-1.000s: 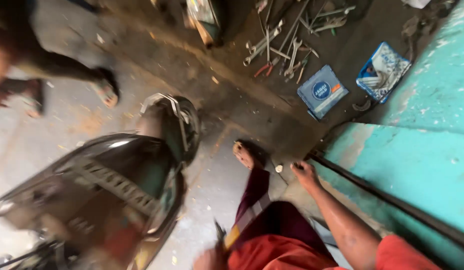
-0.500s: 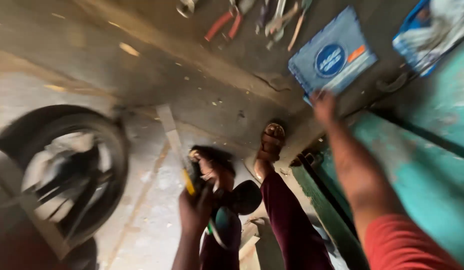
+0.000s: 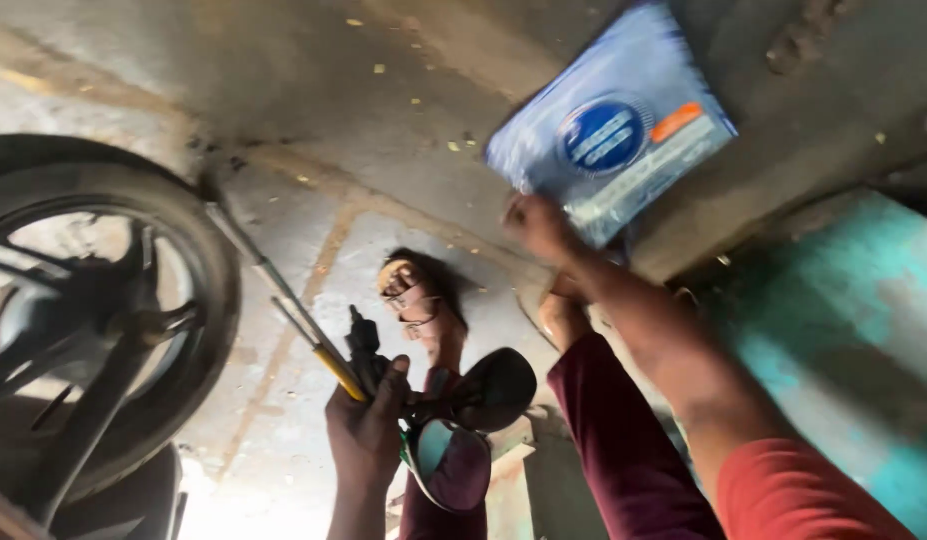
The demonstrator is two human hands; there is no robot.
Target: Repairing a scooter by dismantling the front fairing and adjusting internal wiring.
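Gripping glossy black mirrors in left hand, right hand touching flat blue packet

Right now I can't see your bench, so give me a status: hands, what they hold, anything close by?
Left hand gripping screwdriver and two mirrors. Right hand on blue packet. Wheel close left.

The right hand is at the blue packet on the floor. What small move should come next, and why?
Probably close the right hand on the near corner of the blue packet and lift. The fingers already touch its edge, it lies flat on the concrete floor, and the left hand is full with mirrors and rods.
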